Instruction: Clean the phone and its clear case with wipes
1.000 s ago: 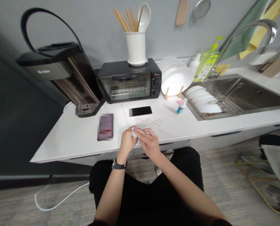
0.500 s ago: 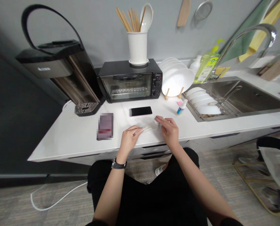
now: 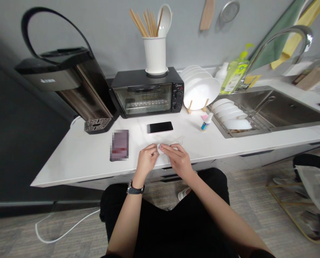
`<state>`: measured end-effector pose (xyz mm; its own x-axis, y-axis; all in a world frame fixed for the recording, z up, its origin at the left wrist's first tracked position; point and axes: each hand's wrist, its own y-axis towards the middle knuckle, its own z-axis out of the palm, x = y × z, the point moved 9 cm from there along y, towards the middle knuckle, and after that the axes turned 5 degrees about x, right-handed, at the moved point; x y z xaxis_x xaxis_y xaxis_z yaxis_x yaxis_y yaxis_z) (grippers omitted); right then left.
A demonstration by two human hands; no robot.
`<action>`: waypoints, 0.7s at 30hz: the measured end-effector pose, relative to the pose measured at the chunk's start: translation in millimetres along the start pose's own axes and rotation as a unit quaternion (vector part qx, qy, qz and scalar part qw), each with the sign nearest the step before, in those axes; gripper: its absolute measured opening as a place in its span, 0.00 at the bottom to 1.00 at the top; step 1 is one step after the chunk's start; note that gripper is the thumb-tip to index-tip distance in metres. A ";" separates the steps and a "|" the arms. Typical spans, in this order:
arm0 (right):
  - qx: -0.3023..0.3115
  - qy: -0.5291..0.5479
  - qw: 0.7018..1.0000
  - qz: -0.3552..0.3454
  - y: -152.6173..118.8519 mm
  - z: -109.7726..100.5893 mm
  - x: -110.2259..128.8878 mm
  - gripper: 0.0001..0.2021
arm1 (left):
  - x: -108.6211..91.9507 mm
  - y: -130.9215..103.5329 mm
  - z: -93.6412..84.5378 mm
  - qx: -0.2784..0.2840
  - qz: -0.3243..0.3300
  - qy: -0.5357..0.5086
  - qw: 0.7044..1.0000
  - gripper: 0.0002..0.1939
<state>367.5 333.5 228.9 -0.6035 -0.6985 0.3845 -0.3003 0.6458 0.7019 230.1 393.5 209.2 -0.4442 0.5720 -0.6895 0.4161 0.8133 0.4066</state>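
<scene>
So since half a second ago the right hand (image 3: pixel 180 161) has slid back in, from off past the right end of the phone (image 3: pixel 160 127) to just in front of it, and it's right up against the left hand (image 3: pixel 146 159) now. The left one has barely budged.

Right fingers are pinching a small white wipe (image 3: pixel 159 149) (tissue or cloth, I can't tell which). Left fingers look clamped on the near end of a thin see-through piece (image 3: pixel 179 140), which sits on the near side of the phone and pokes out a bit beyond its right end. Could be a clear phone case, but it's too faint to swear to.

The spray bottle (image 3: pixel 206 122) stands to the right of the phone, the purple item (image 3: pixel 119 145) (pixelated) lies to its left, and the toaster oven (image 3: pixel 147 95) is behind it.

It reads like wiping to me, so my tips: keep the left grip firm but out at the very edge, because something that flexible would probably buckle if you push towards the holding hand. Long, light strokes away from the grip, fold to a fresh bit of wipe when it looks grubby, and don't skip the corners.
</scene>
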 end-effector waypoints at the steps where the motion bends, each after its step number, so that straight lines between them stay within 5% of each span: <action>1: -0.011 -0.009 1.000 0.006 -0.6 -8.8 -9.0 0.31 | -0.2 0.2 1.0 0.005 -0.001 -0.006 1.000 0.13; 6: -0.064 -0.069 0.994 0.059 -1.9 -46.4 -57.9 0.25 | -1.3 0.9 0.7 0.002 -0.010 -0.025 1.000 0.11; 9: -0.084 -0.085 0.991 0.062 -2.1 -51.1 -64.7 0.24 | -2.5 1.1 0.2 0.000 -0.012 -0.015 1.000 0.13; 21: -0.031 0.014 0.999 0.027 2.5 27.0 26.4 0.29 | 2.8 -2.9 -4.4 -0.017 -0.028 0.020 0.999 0.11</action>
<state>330.8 325.0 224.6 -0.5970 -0.6720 0.4382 -0.2210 0.6629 0.7154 224.1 393.2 208.8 -0.4972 0.5286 -0.6880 0.3625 0.8470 0.3888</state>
